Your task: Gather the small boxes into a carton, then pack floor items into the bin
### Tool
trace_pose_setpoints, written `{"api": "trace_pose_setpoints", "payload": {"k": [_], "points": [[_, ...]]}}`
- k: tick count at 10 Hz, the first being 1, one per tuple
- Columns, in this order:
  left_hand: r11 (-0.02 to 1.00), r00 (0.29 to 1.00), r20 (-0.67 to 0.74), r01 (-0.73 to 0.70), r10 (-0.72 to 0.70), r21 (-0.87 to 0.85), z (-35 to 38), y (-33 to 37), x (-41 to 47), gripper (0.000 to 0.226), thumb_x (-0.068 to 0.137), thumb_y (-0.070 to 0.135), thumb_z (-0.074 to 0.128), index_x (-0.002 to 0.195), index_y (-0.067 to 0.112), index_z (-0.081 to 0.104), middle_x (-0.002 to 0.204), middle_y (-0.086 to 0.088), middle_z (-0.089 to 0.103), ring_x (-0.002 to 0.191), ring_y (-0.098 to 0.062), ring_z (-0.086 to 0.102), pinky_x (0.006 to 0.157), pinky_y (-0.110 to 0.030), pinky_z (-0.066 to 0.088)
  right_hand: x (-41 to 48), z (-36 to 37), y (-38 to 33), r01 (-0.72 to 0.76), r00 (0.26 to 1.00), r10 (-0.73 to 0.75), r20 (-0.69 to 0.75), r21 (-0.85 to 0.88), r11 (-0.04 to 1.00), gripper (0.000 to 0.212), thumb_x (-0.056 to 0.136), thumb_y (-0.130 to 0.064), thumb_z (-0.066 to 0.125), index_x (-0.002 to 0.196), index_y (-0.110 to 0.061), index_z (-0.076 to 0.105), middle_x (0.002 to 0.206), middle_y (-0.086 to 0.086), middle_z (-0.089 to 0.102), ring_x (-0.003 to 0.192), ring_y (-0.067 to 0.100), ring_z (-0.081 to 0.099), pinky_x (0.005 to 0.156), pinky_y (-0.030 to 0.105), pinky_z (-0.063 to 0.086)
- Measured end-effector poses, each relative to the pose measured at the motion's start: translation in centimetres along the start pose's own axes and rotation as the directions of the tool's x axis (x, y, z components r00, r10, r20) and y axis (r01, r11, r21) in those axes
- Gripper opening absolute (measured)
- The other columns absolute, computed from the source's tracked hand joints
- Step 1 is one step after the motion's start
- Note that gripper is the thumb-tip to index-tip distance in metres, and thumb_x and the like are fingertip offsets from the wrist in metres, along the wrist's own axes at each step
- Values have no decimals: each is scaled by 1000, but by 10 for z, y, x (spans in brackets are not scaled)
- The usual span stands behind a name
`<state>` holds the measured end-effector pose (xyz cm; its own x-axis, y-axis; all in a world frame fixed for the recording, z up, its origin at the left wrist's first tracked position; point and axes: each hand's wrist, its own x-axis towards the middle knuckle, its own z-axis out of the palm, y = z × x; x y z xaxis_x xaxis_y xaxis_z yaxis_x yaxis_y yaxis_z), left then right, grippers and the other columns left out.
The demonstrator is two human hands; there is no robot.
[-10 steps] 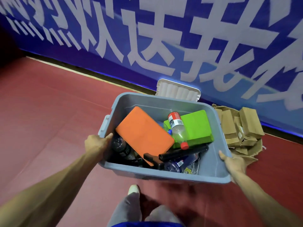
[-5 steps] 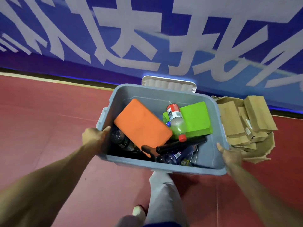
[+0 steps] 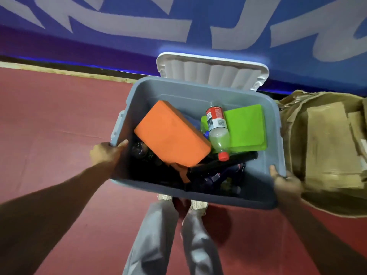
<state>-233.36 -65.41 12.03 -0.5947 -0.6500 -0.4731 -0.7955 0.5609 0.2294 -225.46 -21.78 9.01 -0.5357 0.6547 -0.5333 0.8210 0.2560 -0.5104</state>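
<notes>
I carry a grey-blue plastic bin (image 3: 198, 90) in front of me above the red floor. My left hand (image 3: 106, 153) grips its left rim near the corner, and my right hand (image 3: 284, 181) grips the right rim. Inside lie an orange foam block (image 3: 170, 135), a green block (image 3: 246, 128), a bottle (image 3: 218, 132) with a red cap and dark items at the bottom. To the right, a torn brown carton (image 3: 294, 120) holds several small cardboard boxes (image 3: 329, 143).
A white bin lid (image 3: 212, 72) leans against the blue wall banner (image 3: 178, 26) just behind the bin. My legs in grey trousers (image 3: 155, 239) are below the bin. Red floor (image 3: 59, 116) stretches to the left.
The bin and I have come closer to the wall, the lid and the carton of boxes. Both hands keep their grip on the bin's rims.
</notes>
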Motion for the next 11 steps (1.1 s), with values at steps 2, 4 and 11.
{"api": "trace_pose_setpoints", "payload": {"k": [2,4,11], "points": [[999,999,-13,-45,45,7,101,0,93,46,81,49,65,77,4,64,73,-20,57,75,-34,54,64,-37,39,73,91,36,-18,998,16,-61,-31,999,46,86,-44,63,105,-2,68,99,21,69,94,37,64,77,37,47],[997,997,-26,-69,70,16,172,-22,145,46,83,48,64,77,3,61,74,-21,55,73,-33,51,63,-37,37,120,162,72,55,994,-57,-88,-27,998,53,81,-54,58,99,-5,69,91,21,70,89,37,65,81,46,53],[953,916,264,-283,302,-109,110,143,161,52,92,23,53,141,11,42,129,-20,55,93,-36,60,84,-36,43,140,158,-90,298,950,-236,205,-365,882,42,94,-29,53,128,-4,50,134,21,51,125,35,47,104,36,34]]}}
